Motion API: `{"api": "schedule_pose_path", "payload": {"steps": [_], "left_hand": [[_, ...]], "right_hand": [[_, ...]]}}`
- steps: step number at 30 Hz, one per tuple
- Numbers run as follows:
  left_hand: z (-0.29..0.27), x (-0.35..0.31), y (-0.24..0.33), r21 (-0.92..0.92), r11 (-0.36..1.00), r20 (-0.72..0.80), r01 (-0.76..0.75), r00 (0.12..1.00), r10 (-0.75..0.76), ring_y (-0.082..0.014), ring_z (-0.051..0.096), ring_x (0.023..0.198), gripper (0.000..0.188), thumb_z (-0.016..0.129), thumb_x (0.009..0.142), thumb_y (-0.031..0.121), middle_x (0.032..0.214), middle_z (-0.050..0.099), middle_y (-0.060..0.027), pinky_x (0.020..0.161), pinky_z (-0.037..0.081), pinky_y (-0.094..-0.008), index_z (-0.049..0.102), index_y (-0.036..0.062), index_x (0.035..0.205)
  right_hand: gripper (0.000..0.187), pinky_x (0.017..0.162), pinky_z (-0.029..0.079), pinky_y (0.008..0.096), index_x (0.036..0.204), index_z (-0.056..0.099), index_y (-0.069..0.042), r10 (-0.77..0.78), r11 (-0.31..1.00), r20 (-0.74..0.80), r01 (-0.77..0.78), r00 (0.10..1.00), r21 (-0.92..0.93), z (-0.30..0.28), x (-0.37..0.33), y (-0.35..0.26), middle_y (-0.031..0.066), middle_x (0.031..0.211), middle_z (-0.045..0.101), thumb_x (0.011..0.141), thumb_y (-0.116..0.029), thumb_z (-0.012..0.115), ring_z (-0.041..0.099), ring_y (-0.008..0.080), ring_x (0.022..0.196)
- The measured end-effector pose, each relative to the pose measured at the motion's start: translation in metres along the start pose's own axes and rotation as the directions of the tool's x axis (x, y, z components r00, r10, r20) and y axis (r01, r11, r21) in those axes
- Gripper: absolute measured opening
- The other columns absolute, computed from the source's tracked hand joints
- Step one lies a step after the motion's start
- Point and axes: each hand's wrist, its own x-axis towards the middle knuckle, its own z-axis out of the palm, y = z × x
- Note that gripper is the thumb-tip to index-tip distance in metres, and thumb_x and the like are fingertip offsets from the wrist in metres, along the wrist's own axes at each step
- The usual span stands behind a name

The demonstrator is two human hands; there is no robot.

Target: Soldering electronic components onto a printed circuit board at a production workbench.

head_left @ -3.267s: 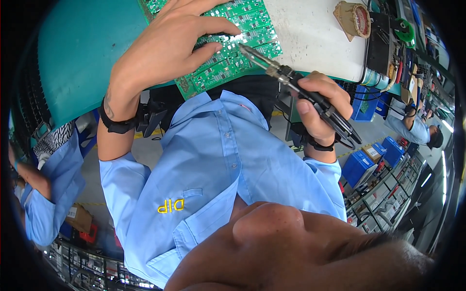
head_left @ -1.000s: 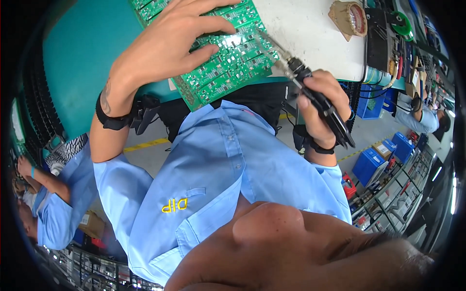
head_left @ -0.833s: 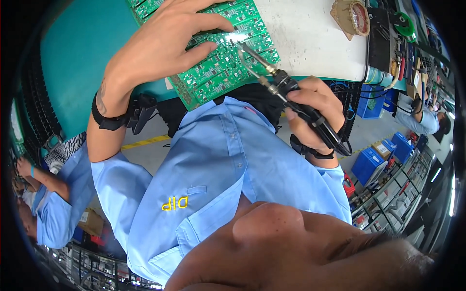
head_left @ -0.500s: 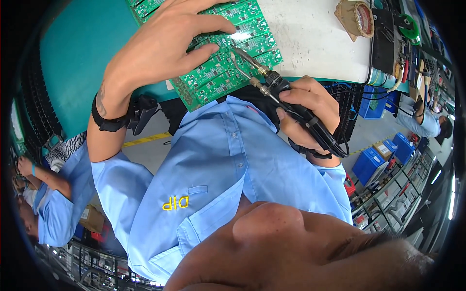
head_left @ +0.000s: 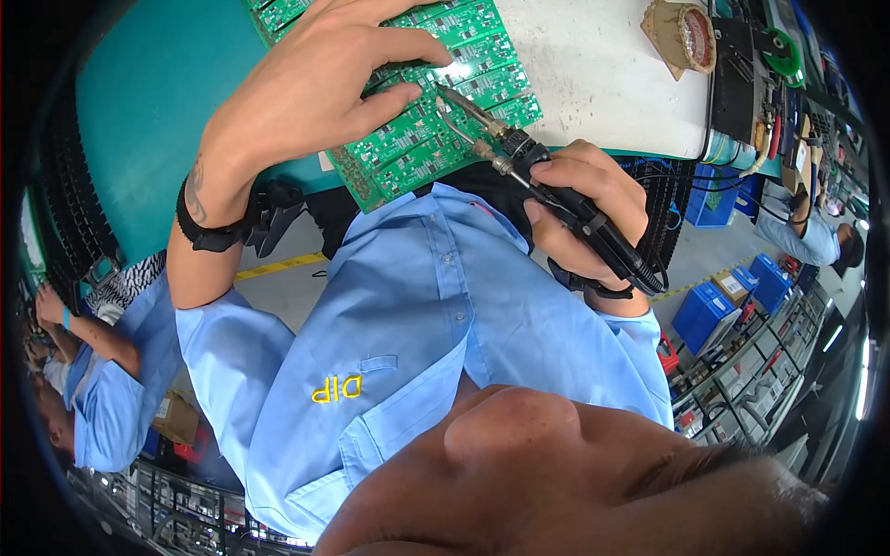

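A green circuit board panel, crowded with small parts in rows, lies at the front edge of the bench. My left hand rests over it with the fingers spread, thumb and index finger apart on its surface. In my right hand is a black soldering iron with a thin metal solder-feed tube running alongside. The iron's tip points up and left, at the board just right of my left thumb; whether it touches cannot be made out. Some left fingers run past the top edge of the picture.
A green mat covers the left of the bench, a white surface the right. A brown round-mouthed holder stands at the far right, near a green spool. Co-workers in blue sit at both sides. Blue bins stand lower right.
The iron's tip has shifted slightly left and up across the board, my right hand moving with it. My left hand has stayed almost still.
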Motion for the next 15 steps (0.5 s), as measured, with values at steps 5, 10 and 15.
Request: {"api": "schedule_pose_path", "payload": {"steps": [5,10,15], "left_hand": [[0.055,0.025,-0.044,-0.034,0.578,-0.71,-0.815,0.427,0.56,-0.0413,0.031,0.153,0.031,0.073,0.084,0.018,0.154,0.048,-0.0193,0.124,0.014,-0.069,0.077,0.0095,0.114],[0.0,-0.001,0.001,0.009,1.0,0.007,0.013,1.0,-0.013,-0.0413,0.031,0.153,0.031,0.073,0.084,0.018,0.154,0.048,-0.0195,0.123,0.014,-0.0692,0.077,0.0101,0.113],[0.001,-0.003,0.0,0.009,1.0,-0.003,0.005,1.0,-0.005,-0.0413,0.031,0.153,0.031,0.073,0.084,0.019,0.154,0.048,-0.0194,0.123,0.015,-0.069,0.077,0.0103,0.114]], "right_hand": [[0.043,0.069,0.055,0.0356,0.108,0.067,0.005,-0.004,1.0,0.011,0.004,1.0,-0.004,0.0,0.001,-0.002,0.0194,0.091,0.07,0.066,0.009,0.075,0.069,0.0289,0.077],[0.042,0.07,0.056,0.0356,0.108,0.067,0.005,0.011,1.0,0.01,-0.011,1.0,-0.01,-0.001,0.0,-0.002,0.0195,0.091,0.07,0.067,0.009,0.076,0.069,0.0291,0.078],[0.042,0.071,0.056,0.0358,0.109,0.067,0.006,0.014,1.0,0.013,-0.014,1.0,-0.005,0.0,0.0,-0.001,0.0194,0.091,0.07,0.068,0.008,0.076,0.069,0.0294,0.078]]}}
